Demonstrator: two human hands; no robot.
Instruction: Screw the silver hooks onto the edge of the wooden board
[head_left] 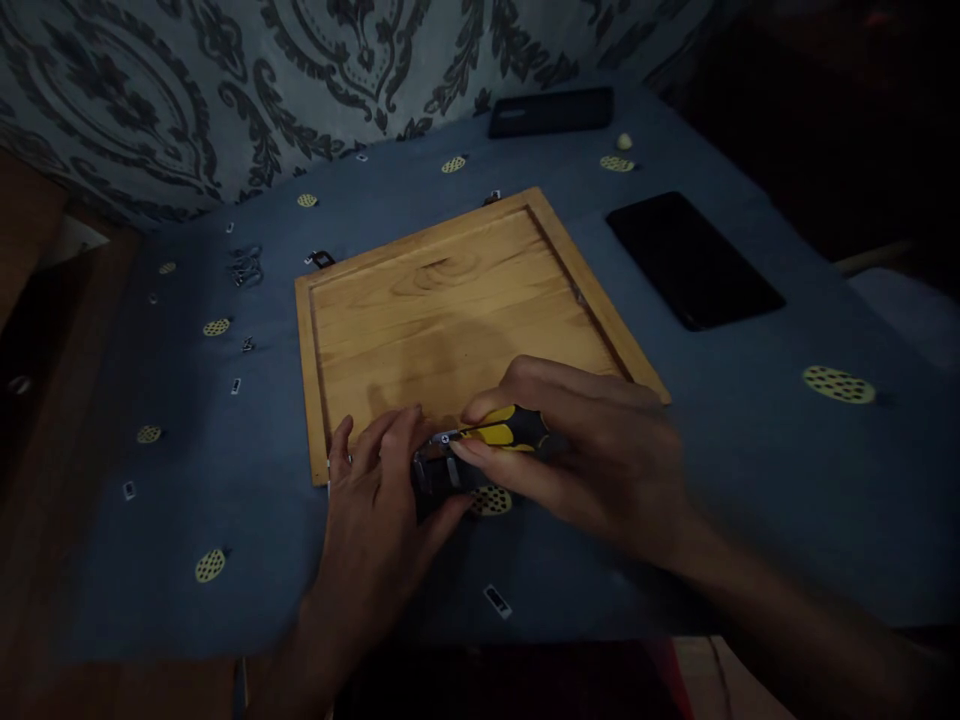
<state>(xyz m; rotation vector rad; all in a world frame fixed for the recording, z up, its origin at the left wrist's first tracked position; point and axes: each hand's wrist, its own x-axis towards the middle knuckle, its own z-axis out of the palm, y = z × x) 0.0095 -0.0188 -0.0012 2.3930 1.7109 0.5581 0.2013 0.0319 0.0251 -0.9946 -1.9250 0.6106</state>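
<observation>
A framed wooden board (450, 300) lies on the blue cloth, its recessed face up. At its near edge is a small dark fitting with shiny metal parts (435, 472); its exact kind is hard to make out. My left hand (375, 510) curls around the fitting, thumb on the near side and fingers resting over the board's edge. In my right hand (600, 450) is a yellow-and-black screwdriver (499, 428), gripped by its handle and pointing left. A small cross-head screw (445, 439) shows near my right thumb tip, just above the fitting.
Small metal hardware (246, 266) lies in a pile to the left. Dark metal fittings (322, 259) show at the board's far edge. A black phone (694, 260) lies to the right, with a dark phone case (551, 112) at the back near the patterned wall covering (300, 80).
</observation>
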